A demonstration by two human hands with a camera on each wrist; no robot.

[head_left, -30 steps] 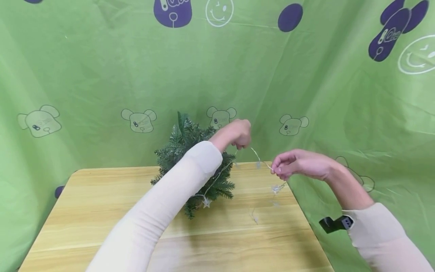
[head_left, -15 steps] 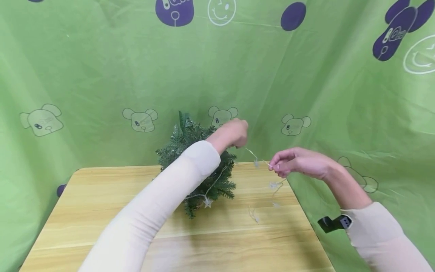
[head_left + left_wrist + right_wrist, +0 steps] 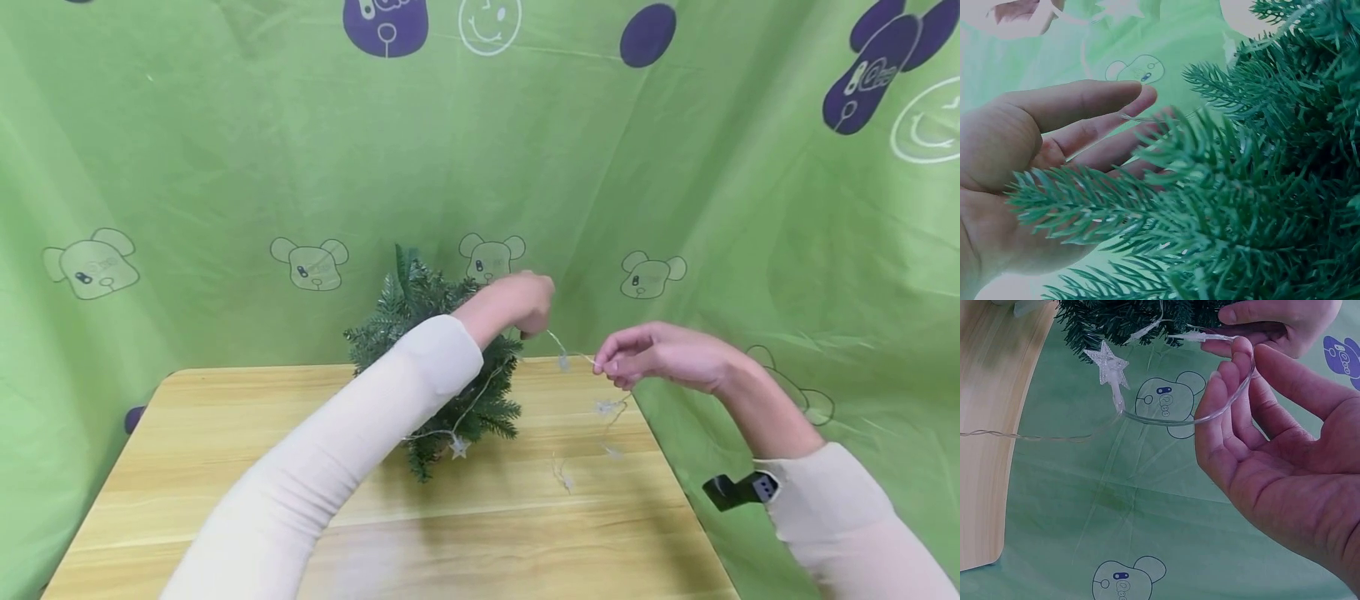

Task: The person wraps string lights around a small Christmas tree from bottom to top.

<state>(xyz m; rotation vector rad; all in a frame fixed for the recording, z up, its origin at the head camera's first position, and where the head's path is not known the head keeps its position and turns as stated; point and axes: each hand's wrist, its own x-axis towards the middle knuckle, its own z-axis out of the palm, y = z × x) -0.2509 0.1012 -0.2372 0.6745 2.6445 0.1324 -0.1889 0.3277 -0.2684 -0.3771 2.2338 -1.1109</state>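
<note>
A small artificial Christmas tree (image 3: 401,308) stands on the table, partly covered by the left arm. String lights (image 3: 459,447) with clear star bulbs hang across its front and run out to the right. My left hand (image 3: 525,302) is at the tree's right side. In the left wrist view its fingers (image 3: 1079,100) are extended behind a branch (image 3: 1110,200), with thin wire crossing them. To the right of the tree, my right hand (image 3: 663,358) pinches the wire between thumb and fingertips. In the right wrist view a star bulb (image 3: 1110,367) dangles left of that hand.
The wooden table (image 3: 247,500) has its right edge below the right hand. Loose star bulbs (image 3: 567,482) on wire hang over its right part. A green printed curtain (image 3: 225,167) surrounds the table. A black device (image 3: 738,492) sits on the right sleeve.
The left hand shifts a little left, then slightly down and right beside the tree. The right hand rises slightly, still pinching the wire, and the dangling stars sway a little.
</note>
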